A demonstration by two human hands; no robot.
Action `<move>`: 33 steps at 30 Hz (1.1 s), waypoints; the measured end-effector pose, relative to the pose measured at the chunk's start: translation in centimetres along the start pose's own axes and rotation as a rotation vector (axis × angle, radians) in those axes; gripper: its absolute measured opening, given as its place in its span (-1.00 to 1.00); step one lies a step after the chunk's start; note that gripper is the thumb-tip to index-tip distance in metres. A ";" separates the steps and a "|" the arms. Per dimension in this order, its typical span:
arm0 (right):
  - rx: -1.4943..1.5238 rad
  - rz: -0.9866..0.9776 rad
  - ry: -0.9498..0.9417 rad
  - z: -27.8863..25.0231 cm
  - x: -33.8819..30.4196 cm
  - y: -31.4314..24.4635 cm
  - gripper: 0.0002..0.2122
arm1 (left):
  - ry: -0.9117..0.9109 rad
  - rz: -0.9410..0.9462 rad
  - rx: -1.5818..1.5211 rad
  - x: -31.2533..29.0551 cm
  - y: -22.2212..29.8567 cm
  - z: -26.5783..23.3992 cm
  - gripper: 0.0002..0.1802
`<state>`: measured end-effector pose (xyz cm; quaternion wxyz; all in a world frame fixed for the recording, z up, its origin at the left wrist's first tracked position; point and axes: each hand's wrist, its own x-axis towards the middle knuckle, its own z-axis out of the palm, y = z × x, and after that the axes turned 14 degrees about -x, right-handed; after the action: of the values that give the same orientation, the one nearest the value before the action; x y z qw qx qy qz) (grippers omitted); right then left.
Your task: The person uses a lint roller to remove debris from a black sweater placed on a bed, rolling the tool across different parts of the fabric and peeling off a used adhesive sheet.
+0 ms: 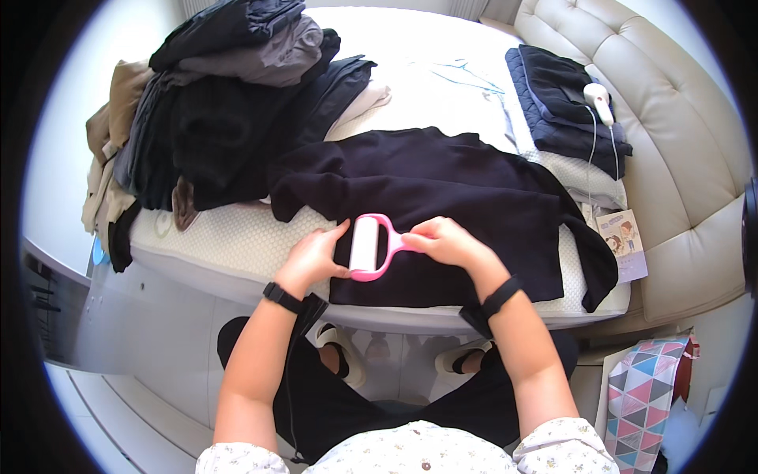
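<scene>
A pink lint roller [365, 246] with a white sticky cylinder lies over a black garment [466, 213] spread on the bed. My right hand [444, 240] grips the roller's short pink handle from the right. On the roller's other side, my left hand [316, 254] has its thumb and fingers apart, around the left end of the frame and close to the garment's edge. Whether its fingertips touch the roller or only the cloth, I cannot tell.
A tall heap of dark and beige clothes [237, 118] stands at the left of the bed [205, 241]. Folded dark clothes [553, 95] with a white corded device [598, 103] lie at the right, by the padded headboard [671, 174]. Below them is a booklet [624, 246].
</scene>
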<state>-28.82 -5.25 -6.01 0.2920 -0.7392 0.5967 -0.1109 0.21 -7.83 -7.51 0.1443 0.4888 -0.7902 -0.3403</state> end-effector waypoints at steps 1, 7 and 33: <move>-0.018 -0.007 -0.007 -0.7 -0.3 0.2 -0.66 | -0.006 -0.021 0.020 -0.3 0.0 -0.3 0.15; 0.047 -0.012 0.013 -5.1 -5.4 3.9 -0.71 | -0.001 0.000 -0.030 -0.4 -1.7 0.0 0.17; -0.262 0.083 0.402 1.0 -0.8 -3.2 -0.68 | 0.145 0.132 -0.122 -1.2 -0.9 0.5 -0.38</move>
<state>-25.86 -3.77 -4.86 0.0734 -0.7087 0.6819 -0.1653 1.08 -6.88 -8.37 0.2527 0.4494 -0.7859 -0.3415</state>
